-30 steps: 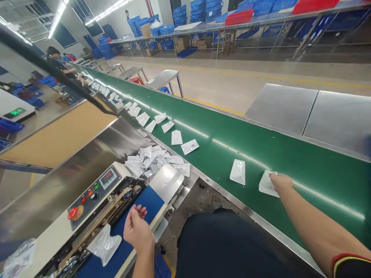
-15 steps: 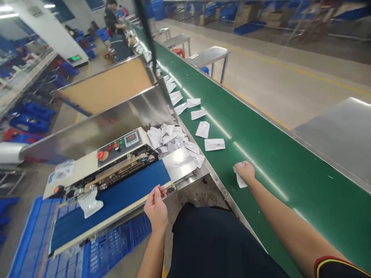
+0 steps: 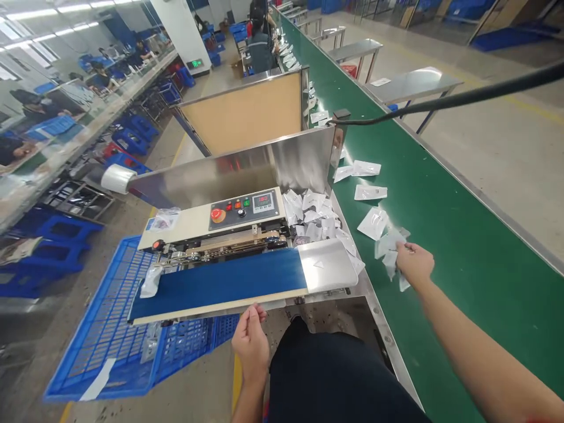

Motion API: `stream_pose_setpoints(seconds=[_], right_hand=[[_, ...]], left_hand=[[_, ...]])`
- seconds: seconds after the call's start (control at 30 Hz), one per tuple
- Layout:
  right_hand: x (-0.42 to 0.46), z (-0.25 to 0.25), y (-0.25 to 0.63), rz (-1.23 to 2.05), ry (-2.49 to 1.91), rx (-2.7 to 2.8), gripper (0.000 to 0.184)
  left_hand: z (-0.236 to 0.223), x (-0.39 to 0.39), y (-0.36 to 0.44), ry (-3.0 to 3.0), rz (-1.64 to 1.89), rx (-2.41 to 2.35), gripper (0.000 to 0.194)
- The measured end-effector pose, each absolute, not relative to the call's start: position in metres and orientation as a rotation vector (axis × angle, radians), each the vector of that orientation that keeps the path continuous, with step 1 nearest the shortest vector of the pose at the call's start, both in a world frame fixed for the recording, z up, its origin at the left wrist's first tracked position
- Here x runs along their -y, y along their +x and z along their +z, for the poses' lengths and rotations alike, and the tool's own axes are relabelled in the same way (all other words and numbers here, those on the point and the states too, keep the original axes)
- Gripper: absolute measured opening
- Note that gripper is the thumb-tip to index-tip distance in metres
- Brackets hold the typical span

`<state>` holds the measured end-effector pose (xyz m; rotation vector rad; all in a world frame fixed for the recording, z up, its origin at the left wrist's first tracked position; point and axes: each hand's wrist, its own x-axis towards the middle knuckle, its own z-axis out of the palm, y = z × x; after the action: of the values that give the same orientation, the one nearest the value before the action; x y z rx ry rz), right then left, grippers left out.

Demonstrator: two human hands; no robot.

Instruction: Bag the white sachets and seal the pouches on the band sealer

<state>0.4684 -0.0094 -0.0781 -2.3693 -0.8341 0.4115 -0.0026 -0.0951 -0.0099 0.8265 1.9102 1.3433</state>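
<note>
My right hand [image 3: 415, 263] is over the green conveyor belt [image 3: 480, 305], its fingers closed on a bunch of small white plastic packets [image 3: 388, 247]. Another white packet [image 3: 373, 223] lies on the belt just beyond them. My left hand [image 3: 251, 338] is at the front edge of a band sealing machine [image 3: 211, 229], thumb and fingers pinched together with nothing visible between them. On the left end of the machine's blue belt [image 3: 229, 282] sits one packet [image 3: 151, 282]. Behind its metal infeed plate [image 3: 328, 264] is a heap of white packets [image 3: 315, 211].
A blue plastic crate [image 3: 101, 341] stands below the sealer's left end. A steel panel [image 3: 238, 167] rises behind the machine. One black cable [image 3: 458, 103] crosses above the conveyor. Steel tables [image 3: 409, 85] line its far side, and a person [image 3: 261, 50] sits farther up.
The view has turned left. My right hand now holds several packets instead of one, farther up the belt. The packet on the sealer has moved to the left end.
</note>
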Motion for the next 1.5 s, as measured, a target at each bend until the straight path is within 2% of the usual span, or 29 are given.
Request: stream_pose_setpoints(seconds=[0.1, 0.23, 0.37, 0.47, 0.6, 0.7, 0.8, 1.0, 1.17, 1.23, 1.33, 1.5], right_hand=[[0.011, -0.033, 0.456, 0.373, -2.311, 1.055, 0.040], [0.013, 0.037, 0.407, 0.355, -1.979, 1.562, 0.040], [0.005, 0.076, 0.340, 0.597, -1.737, 1.808, 0.042], [-0.008, 0.072, 0.311, 0.824, -1.759, 1.697, 0.049], [-0.033, 0.046, 0.306, 1.182, -1.842, 1.345, 0.054], [-0.059, 0.030, 0.304, 1.431, -1.874, 1.111, 0.048], [-0.090, 0.023, 0.288, 1.531, -1.902, 1.077, 0.037], [-0.121, 0.027, 0.259, 1.524, -1.880, 1.084, 0.036], [-0.098, 0.035, 0.248, 1.233, -1.787, 0.978, 0.046], [-0.083, 0.039, 0.234, 1.129, -1.779, 0.973, 0.053], [-0.064, 0.048, 0.214, 1.159, -1.700, 1.007, 0.059], [-0.049, 0.060, 0.230, 1.352, -1.538, 0.883, 0.071]], left_hand=[[-0.005, 0.067, 0.015, 1.018, 1.257, -1.760, 0.056], [0.006, 0.011, 0.059, 1.376, 1.171, -1.470, 0.047], [0.015, -0.027, 0.095, 1.547, 1.099, -1.224, 0.046], [0.009, -0.035, 0.102, 1.503, 1.051, -1.149, 0.043], [-0.015, -0.041, 0.095, 1.184, 1.041, -1.415, 0.048], [-0.031, -0.052, 0.089, 0.987, 1.071, -1.545, 0.043], [-0.039, -0.063, 0.081, 0.857, 1.109, -1.597, 0.042], [-0.038, -0.064, 0.034, 0.665, 1.223, -1.613, 0.046], [-0.018, -0.019, 0.012, 0.902, 1.514, -1.680, 0.048], [-0.006, -0.001, 0.024, 1.181, 1.398, -1.524, 0.047], [0.008, 0.008, 0.049, 1.369, 1.172, -1.217, 0.054], [0.007, -0.012, 0.055, 1.045, 1.143, -1.121, 0.063]])
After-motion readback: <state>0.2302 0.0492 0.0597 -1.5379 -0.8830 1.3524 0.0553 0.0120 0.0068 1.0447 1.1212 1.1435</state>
